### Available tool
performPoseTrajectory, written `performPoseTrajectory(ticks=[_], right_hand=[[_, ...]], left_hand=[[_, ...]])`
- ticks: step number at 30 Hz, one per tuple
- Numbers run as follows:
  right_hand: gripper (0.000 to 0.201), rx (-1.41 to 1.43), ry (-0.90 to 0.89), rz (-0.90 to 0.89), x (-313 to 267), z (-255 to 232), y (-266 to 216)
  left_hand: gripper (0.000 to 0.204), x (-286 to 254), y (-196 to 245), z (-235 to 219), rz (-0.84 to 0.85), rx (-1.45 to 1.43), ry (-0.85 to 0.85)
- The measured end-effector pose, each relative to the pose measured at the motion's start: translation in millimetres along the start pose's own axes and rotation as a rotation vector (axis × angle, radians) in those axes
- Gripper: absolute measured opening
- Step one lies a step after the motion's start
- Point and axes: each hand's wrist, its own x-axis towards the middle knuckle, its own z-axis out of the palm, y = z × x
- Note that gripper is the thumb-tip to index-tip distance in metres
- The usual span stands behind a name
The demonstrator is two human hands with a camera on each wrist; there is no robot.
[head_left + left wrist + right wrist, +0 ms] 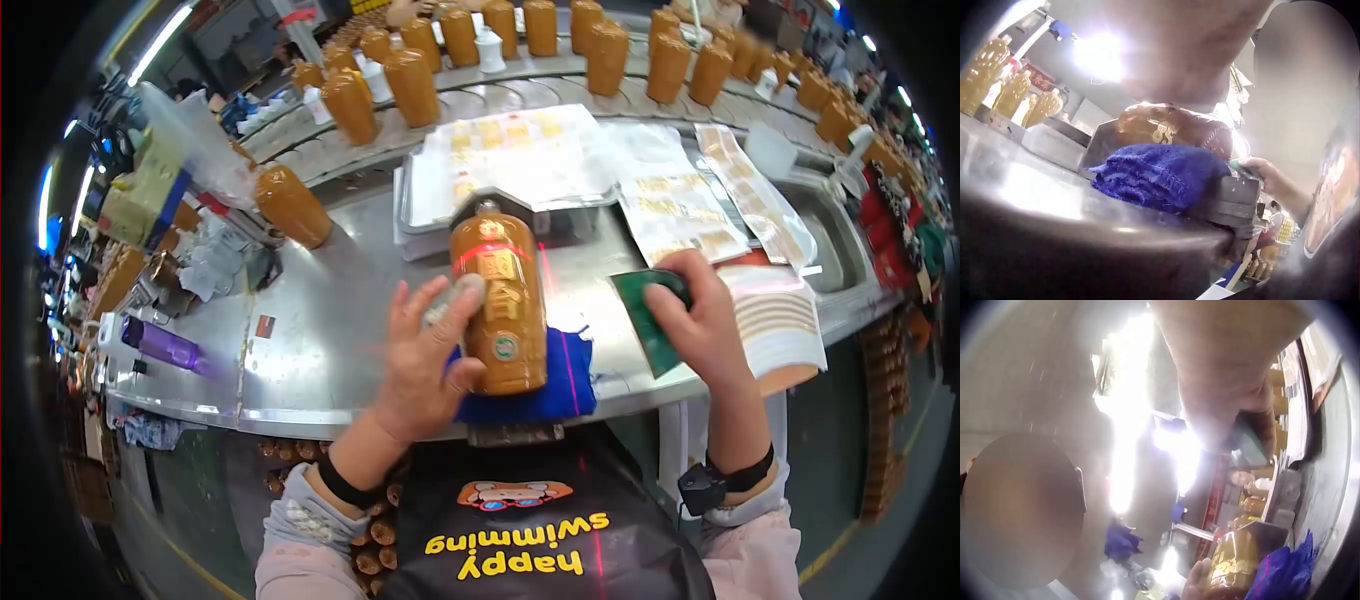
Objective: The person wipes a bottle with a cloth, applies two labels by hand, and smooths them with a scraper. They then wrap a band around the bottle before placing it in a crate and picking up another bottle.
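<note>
A brown glazed bottle [505, 300] with gold characters and a round green mark lies on a folded blue cloth [570, 385], its neck pointing away from me. My left hand [420, 365] rests against the bottle's left side with fingers spread; something pale shows by the fingertips. Red light lines cross the bottle and cloth. Off to the right, my right hand [712, 325] grips a flat green scraper [645, 325] by its upper edge, apart from the bottle. In the left wrist view the blue cloth [1160, 175] sits under the bottle [1166, 131].
Behind the bottle stands a tray [405, 200] carrying label sheets [520, 150]. More label sheets [685, 215] lie at the right, near a sink [840, 240]. Another brown bottle [292, 207] and a purple bottle [165, 345] stand at the left. Several brown bottles line the conveyor [520, 95] at the back.
</note>
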Motion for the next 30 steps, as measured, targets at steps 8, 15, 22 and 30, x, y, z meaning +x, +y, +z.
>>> performPoseTrajectory(ticks=[8, 15, 22, 30], right_hand=[[0.023, -0.155, -0.248, -0.500, 111, 82, -41], [0.022, -0.159, -0.412, -0.525, 86, 86, -46], [0.019, -0.213, -0.280, -0.434, 115, 90, -46], [0.020, 0.108, -0.194, -0.220, 65, 81, -32]], left_hand=[[0.119, -19, 26, 35, -0.243, -0.073, 0.027], [0.121, -23, 21, 38, -0.231, -0.034, 0.039], [0.118, -22, 19, 36, -0.197, -0.028, 0.100], [0.118, -25, 17, 42, -0.197, -0.063, 0.090]])
